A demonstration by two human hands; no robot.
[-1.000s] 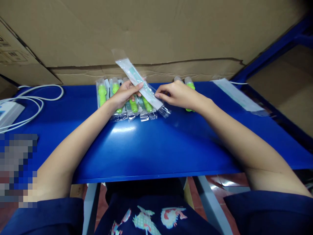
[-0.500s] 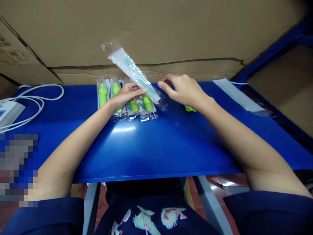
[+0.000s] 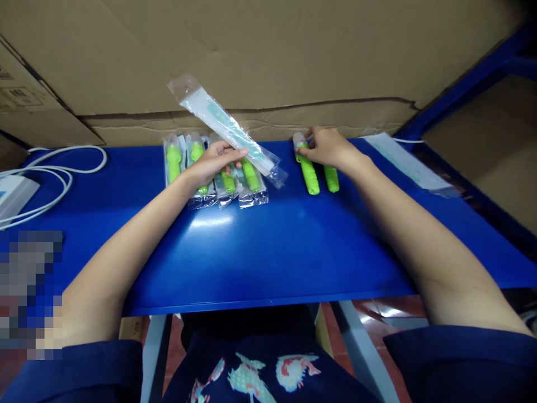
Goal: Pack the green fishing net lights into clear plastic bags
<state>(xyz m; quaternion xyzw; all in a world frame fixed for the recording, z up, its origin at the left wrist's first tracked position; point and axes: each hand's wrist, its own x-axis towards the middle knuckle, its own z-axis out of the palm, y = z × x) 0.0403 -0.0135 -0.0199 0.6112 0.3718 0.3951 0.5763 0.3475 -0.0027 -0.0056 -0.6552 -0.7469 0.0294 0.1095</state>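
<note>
My left hand (image 3: 220, 161) pinches a clear plastic sleeve (image 3: 229, 126) with a white and pale green strip inside, held at a slant above the table. Beneath that hand lie several packed lime-green tubes (image 3: 173, 163) in clear wrappers, side by side; the hand partly covers them. My right hand (image 3: 329, 146) has its thumb and fingers closed at the top of an unwrapped lime-green tube (image 3: 309, 174) with a clear cap. Just right of it, a second unwrapped green tube (image 3: 331, 178) is partly hidden under the hand.
Another flat plastic sleeve (image 3: 409, 162) lies on the right of the blue table (image 3: 235, 257). At left are a coiled white cable (image 3: 71, 150) and a white box-like device (image 3: 17, 193). A cardboard wall (image 3: 268, 56) stands along the back edge.
A capped green tube now shows at my right hand, left of the other one; before, only a bit of green showed beneath that hand. My left hand still holds the sleeve, slightly lower.
</note>
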